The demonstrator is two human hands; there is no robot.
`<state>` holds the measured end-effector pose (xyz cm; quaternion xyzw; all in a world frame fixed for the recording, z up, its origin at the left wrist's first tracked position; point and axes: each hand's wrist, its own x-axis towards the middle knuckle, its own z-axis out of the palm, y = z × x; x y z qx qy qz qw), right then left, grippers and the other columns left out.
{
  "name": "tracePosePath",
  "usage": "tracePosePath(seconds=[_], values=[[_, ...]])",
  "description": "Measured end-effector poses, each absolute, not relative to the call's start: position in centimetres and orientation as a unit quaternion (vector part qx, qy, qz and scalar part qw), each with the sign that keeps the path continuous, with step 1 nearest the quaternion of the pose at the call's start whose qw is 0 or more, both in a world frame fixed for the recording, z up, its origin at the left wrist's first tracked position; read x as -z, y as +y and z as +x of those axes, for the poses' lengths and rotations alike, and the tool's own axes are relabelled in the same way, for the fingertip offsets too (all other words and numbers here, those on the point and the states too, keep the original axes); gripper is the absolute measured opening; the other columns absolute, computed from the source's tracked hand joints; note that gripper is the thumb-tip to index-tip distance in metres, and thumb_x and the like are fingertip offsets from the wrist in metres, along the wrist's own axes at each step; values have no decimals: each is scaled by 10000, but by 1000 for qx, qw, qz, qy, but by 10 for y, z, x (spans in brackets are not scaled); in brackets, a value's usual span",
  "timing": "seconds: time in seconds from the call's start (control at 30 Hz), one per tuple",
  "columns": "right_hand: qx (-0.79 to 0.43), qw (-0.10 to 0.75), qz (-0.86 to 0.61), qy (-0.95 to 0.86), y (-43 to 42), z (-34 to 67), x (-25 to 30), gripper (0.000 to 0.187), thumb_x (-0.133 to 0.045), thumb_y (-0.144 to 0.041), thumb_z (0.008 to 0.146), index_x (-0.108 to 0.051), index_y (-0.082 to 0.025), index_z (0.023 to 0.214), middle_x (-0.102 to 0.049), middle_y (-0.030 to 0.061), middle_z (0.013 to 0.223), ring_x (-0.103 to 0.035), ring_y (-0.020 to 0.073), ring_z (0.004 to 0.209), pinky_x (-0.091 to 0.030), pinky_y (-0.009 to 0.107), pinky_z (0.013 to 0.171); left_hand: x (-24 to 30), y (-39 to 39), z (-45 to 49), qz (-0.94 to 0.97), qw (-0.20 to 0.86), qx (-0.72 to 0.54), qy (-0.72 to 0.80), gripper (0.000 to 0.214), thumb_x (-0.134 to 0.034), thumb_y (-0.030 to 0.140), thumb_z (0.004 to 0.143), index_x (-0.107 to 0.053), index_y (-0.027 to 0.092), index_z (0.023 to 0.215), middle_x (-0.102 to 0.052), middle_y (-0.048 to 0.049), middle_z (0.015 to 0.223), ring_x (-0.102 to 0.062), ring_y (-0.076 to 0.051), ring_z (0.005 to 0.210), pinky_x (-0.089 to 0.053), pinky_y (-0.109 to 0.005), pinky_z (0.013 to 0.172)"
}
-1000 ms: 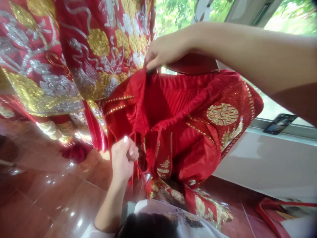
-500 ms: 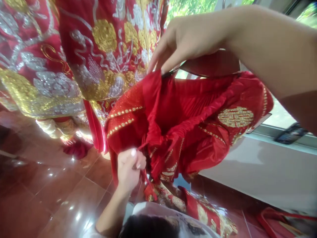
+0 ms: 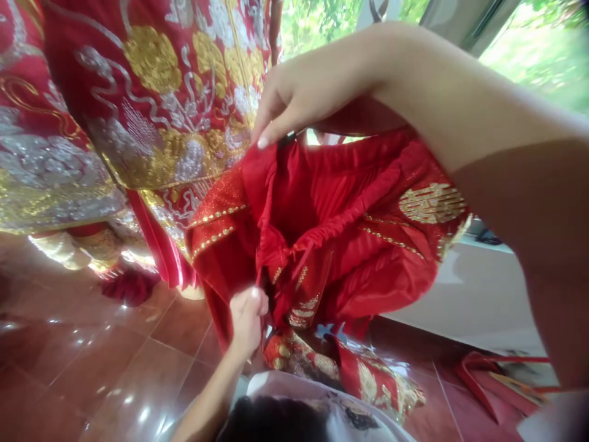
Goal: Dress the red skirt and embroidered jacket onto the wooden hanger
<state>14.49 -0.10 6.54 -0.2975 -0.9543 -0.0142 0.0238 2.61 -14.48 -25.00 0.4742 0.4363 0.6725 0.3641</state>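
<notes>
A red satin garment [image 3: 350, 245] with gold embroidery and beaded trim hangs open in front of me. My right hand [image 3: 299, 98] reaches in from the upper right, and its fingers pinch the top edge of the garment and hold it up. Lower down, my left hand [image 3: 247, 316] comes up from the bottom. It is closed on the gathered red fabric at the garment's lower front, where a thin red tie hangs. More gold-patterned red cloth [image 3: 368, 380] lies bunched on the floor below.
Heavy red robes [image 3: 151, 92] with gold and silver embroidery hang at the left, down to the glossy red tile floor [image 3: 92, 368]. A window with a white sill [image 3: 488, 288] runs along the right. A red strap-like item [image 3: 488, 380] lies at the lower right.
My left hand has moved slightly right and lower, closer into the gathered fabric, and the red tie shows less. My right hand keeps its pinch on the top edge. The view has shifted.
</notes>
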Motion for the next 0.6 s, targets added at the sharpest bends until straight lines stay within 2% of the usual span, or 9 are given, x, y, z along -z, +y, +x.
tracePosePath(seconds=[0.1,0.17,0.23,0.3,0.33,0.37,0.4,0.47,0.6], values=[[47,122,-266,-955,-5,150,-61,220,-674,-208,800,-726,-165,1010,-656,-65,713,-562,54,611,-446,195,654,258,-124,22,479,374,-674,418,559,-517,558,864,-365,160,502,-310,23,494,-270,-73,476,-210,-240,463],[106,266,-242,-927,-20,162,-52,247,-560,-231,868,-707,-153,1051,-679,-19,906,-614,107,829,-481,244,805,252,-109,8,512,362,-648,432,534,-536,547,862,-414,151,525,-327,29,507,-273,-70,486,-214,-232,471],[183,376,-239,-876,-44,180,-33,343,-386,-232,932,-695,-152,1057,-667,10,987,-611,130,930,-472,266,879,238,-99,-6,573,340,-591,454,487,-530,519,877,-509,138,574,-381,26,521,-325,-73,500,-262,-220,487],[239,386,-254,-854,-68,198,1,396,-321,-265,964,-706,-187,1017,-672,35,920,-611,164,887,-474,307,850,220,-97,-12,618,318,-550,463,414,-517,495,892,-623,130,729,-508,1,601,-447,-94,564,-359,-212,544],[256,396,-264,-841,-78,206,23,360,-366,-310,954,-713,-221,999,-676,52,945,-599,206,908,-470,352,836,210,-98,-10,625,314,-548,459,386,-525,493,887,-651,132,835,-570,-16,675,-504,-107,611,-407,-217,583],[261,357,-281,-852,-85,213,47,300,-432,-344,930,-704,-278,1036,-670,57,1067,-573,235,993,-454,380,885,201,-99,-6,623,313,-555,453,378,-541,495,876,-651,138,935,-609,-31,749,-545,-120,651,-444,-225,613],[267,342,-285,-855,-90,219,72,289,-502,-355,901,-690,-241,1088,-644,74,1152,-557,262,1048,-438,432,923,193,-101,1,617,313,-566,448,388,-565,499,860,-634,147,1007,-627,-38,802,-569,-127,674,-469,-232,628],[268,316,-293,-862,-95,227,118,344,-568,-391,877,-664,-186,1135,-634,96,1176,-547,273,1098,-374,504,1016,183,-99,19,612,304,-578,445,407,-631,487,818,-592,164,1062,-637,-45,872,-602,-136,720,-503,-243,665],[222,404,-314,-830,-111,230,170,173,-611,-300,854,-681,-145,888,-693,76,980,-612,210,976,-334,483,1090,182,-75,41,638,279,-580,423,406,-687,458,781,-525,171,1019,-639,-79,998,-632,-184,916,-511,-317,861]])
